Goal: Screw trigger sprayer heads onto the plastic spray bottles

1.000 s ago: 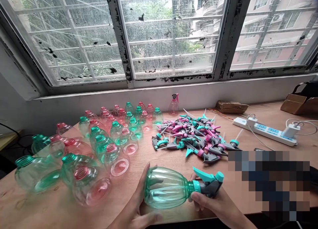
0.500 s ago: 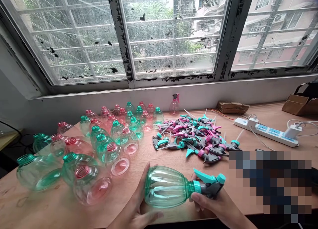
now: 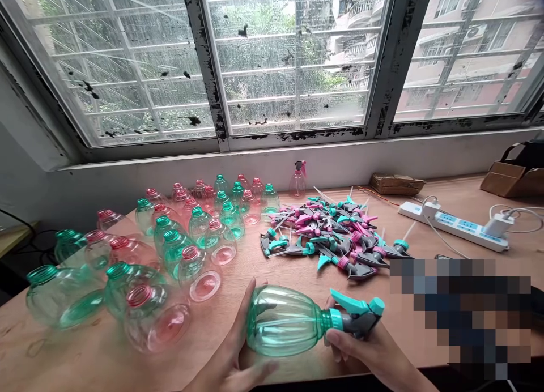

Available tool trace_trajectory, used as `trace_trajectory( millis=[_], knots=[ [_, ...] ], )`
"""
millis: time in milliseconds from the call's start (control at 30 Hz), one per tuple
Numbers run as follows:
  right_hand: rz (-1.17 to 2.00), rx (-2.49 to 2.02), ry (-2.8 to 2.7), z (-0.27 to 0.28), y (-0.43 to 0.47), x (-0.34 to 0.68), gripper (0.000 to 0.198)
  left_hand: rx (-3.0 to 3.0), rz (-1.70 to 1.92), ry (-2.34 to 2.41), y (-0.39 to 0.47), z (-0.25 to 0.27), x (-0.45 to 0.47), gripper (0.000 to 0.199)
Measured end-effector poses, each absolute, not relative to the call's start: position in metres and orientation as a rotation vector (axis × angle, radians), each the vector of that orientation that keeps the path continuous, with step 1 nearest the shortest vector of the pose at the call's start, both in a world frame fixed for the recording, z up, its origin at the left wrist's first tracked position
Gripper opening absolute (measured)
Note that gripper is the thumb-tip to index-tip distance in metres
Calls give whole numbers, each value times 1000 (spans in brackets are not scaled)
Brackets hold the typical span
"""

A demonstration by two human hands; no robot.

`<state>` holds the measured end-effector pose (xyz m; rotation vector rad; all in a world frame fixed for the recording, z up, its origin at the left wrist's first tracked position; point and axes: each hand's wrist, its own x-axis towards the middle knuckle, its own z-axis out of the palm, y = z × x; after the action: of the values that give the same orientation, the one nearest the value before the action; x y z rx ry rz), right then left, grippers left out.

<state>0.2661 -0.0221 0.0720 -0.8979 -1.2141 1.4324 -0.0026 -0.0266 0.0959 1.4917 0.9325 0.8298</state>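
Note:
A clear green spray bottle (image 3: 284,321) lies sideways in the air near the table's front edge, its base to the left. My left hand (image 3: 238,346) cups the base end, fingers behind it and thumb below. On the neck is a teal and grey trigger spray head (image 3: 359,312), its teal collar (image 3: 335,319) around the bottle's mouth. My right hand (image 3: 369,346) grips at this collar, thumb in front and fingers partly hidden behind. Beyond the bottle lies a heap of loose spray heads (image 3: 335,228) in pink, teal and grey.
Several open green and pink bottles (image 3: 172,250) stand across the left of the wooden table (image 3: 238,267). By the wall stands a pink spray bottle (image 3: 298,182) with its head on. To the right are a white power strip (image 3: 463,228), a cardboard piece (image 3: 397,183) and a blurred-out patch.
Both hands keep their hold on the spray bottle, with hardly any movement. The whole view has shifted very slightly.

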Motion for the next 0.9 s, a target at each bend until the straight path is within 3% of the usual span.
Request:
trace_trajectory(
  millis=[300,600,800,900],
  knots=[
    [1451,-908,-1240,72,-22,268,40,1508,761,904,-23,96,-6,96],
    [1463,-853,-1224,70,-20,267,37,1553,822,943,-25,92,-3,81],
    [1454,-902,-1241,70,-21,268,37,1486,726,878,-24,96,-5,100],
    [1385,-942,-1277,72,-22,267,34,1465,742,849,-23,97,-6,99]
  ],
)
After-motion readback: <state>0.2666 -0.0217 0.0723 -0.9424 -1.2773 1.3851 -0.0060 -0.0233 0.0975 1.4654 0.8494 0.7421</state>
